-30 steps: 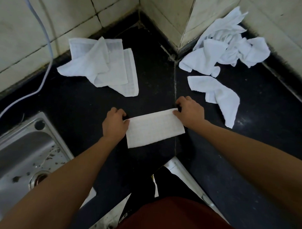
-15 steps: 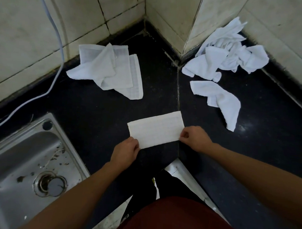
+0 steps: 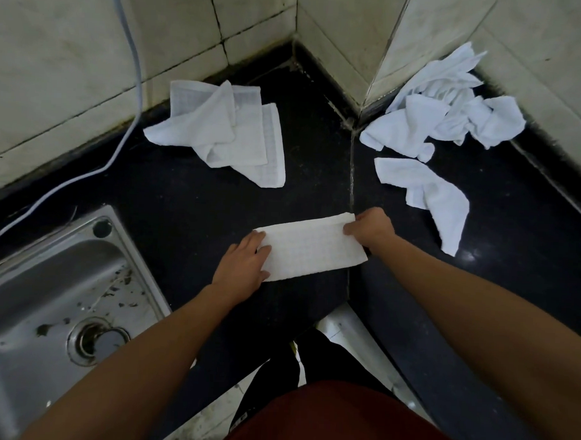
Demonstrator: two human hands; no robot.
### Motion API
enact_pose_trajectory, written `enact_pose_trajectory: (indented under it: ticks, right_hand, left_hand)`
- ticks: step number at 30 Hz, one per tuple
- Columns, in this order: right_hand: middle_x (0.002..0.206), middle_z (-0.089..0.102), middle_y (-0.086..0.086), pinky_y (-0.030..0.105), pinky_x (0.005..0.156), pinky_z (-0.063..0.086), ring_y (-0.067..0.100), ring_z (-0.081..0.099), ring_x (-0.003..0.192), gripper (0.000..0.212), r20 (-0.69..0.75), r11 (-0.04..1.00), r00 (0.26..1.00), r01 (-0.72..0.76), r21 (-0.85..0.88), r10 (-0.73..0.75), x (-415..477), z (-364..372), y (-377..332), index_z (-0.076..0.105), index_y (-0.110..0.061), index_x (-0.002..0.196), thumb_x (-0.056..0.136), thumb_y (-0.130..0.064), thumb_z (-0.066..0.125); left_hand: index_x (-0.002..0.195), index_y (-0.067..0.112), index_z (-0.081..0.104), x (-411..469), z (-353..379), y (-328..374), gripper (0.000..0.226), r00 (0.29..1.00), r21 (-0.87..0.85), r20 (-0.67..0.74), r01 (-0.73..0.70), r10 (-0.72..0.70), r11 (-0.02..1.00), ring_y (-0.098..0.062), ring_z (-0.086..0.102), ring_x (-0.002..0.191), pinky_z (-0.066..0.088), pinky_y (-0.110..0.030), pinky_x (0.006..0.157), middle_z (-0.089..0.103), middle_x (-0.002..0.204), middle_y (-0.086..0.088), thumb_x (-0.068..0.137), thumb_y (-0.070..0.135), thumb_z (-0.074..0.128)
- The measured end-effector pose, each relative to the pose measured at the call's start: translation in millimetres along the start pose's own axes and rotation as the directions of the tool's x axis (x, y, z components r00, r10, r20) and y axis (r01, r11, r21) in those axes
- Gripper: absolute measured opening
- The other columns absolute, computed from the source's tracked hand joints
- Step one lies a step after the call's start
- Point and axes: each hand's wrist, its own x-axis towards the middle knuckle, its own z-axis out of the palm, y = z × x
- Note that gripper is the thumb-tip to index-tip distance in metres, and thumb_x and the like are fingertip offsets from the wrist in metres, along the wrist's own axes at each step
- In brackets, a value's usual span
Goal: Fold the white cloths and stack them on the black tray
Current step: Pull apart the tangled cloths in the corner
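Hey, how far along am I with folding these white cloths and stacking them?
Done: a few cloths lie loosely folded by the left wall, not in a neat stack. In hand: one folded cloth, left hand resting on one end, right hand pinching the other. Left: the crumpled heap in the right corner and a crumpled single cloth beside it. I can't make out a tray.

Bare counter [image 3: 317, 161] between cloth stack [image 3: 226, 132], crumpled heap [image 3: 444, 116]
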Motion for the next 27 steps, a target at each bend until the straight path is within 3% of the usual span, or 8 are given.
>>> enact_pose_trajectory:
  ticks: [4, 9, 13, 18, 22, 25, 27]
  right_hand:
    - [0.106, 0.064, 0.013, 0.049, 0.089, 0.054, 0.029, 0.061, 0.1, 0.015, 0.147, 0.958, 0.989, -0.059, 0.282, 0.018, -9.4, -6.6, -8.9, 0.065, -0.006, 0.088, 0.079, -0.012, 0.075]
    - [0.107, 0.063, 0.014, 0.047, 0.09, 0.053, 0.028, 0.06, 0.1, 0.013, 0.108, 0.975, 0.994, -0.035, 0.217, 0.012, -14.3, -5.5, -8.6, 0.065, -0.007, 0.088, 0.081, -0.014, 0.073]
    - [0.109, 0.059, 0.012, 0.043, 0.084, 0.053, 0.028, 0.059, 0.098, 0.04, 0.051, 0.969, 0.997, -0.074, 0.237, 0.063, -15.3, -3.2, -11.0, 0.059, -0.004, 0.113, 0.078, -0.011, 0.077]
    - [0.109, 0.062, 0.014, 0.036, 0.072, 0.053, 0.026, 0.063, 0.092, 0.05, 0.106, 0.923, 0.994, -0.026, 0.383, -0.016, -35.1, 5.2, -31.7, 0.056, -0.003, 0.12, 0.075, -0.006, 0.079]
    - [0.096, 0.06, 0.012, 0.03, 0.058, 0.05, 0.02, 0.061, 0.072, 0.045, 0.153, 0.968, 0.978, 0.104, 0.23, -0.142, -50.6, 43.6, -58.2, 0.055, -0.011, 0.108, 0.072, -0.007, 0.082]
    - [0.092, 0.063, 0.013, 0.035, 0.063, 0.057, 0.021, 0.063, 0.068, 0.037, 0.241, 0.982, 0.96, 0.106, 0.156, -0.142, -52.5, 78.2, -71.9, 0.055, -0.014, 0.097, 0.072, -0.007, 0.081]
    - [0.095, 0.064, 0.014, 0.042, 0.073, 0.06, 0.025, 0.066, 0.075, 0.038, 0.266, 0.987, 0.955, 0.1, 0.13, -0.132, -54.0, 97.3, -78.6, 0.056, -0.013, 0.099, 0.07, -0.008, 0.08]
  left_hand:
    - [0.139, 0.015, 0.046, -7.6, -0.4, -5.1, 0.053, 0.994, -0.086, -0.073, 0.073, -0.079, 0.994, -0.024, 0.027, 0.14, 0.029, -0.038, 0.11, 0.028, 0.152, -0.007, 0.091, 0.035, 0.059]
    - [0.127, 0.017, 0.055, -20.4, -0.5, -15.6, 0.04, 0.979, -0.144, -0.108, 0.159, -0.176, 0.977, -0.023, 0.044, 0.121, 0.038, -0.034, 0.099, 0.044, 0.135, -0.005, 0.09, 0.032, 0.061]
    - [0.123, 0.019, 0.056, -26.8, -3.2, -20.7, 0.036, 0.97, -0.168, -0.116, 0.194, -0.215, 0.966, -0.019, 0.047, 0.112, 0.041, -0.032, 0.094, 0.05, 0.124, -0.002, 0.09, 0.032, 0.06]
    - [0.124, 0.021, 0.056, -35.5, -4.0, -29.0, 0.036, 0.959, -0.185, -0.103, 0.243, -0.264, 0.952, -0.019, 0.05, 0.11, 0.043, -0.033, 0.095, 0.052, 0.122, -0.002, 0.09, 0.032, 0.06]
    - [0.122, 0.02, 0.056, -44.5, -4.3, -35.6, 0.035, 0.94, -0.197, -0.099, 0.302, -0.325, 0.933, -0.019, 0.053, 0.107, 0.044, -0.033, 0.09, 0.054, 0.119, -0.002, 0.089, 0.031, 0.061]
    - [0.12, 0.018, 0.057, -49.7, -6.8, -38.4, 0.033, 0.935, -0.224, -0.091, 0.316, -0.343, 0.922, -0.02, 0.053, 0.105, 0.045, -0.033, 0.087, 0.054, 0.116, -0.003, 0.09, 0.029, 0.06]
    - [0.12, 0.017, 0.058, -54.7, -8.1, -39.7, 0.032, 0.929, -0.246, -0.082, 0.332, -0.361, 0.911, -0.021, 0.053, 0.105, 0.046, -0.034, 0.086, 0.054, 0.116, -0.004, 0.09, 0.028, 0.06]
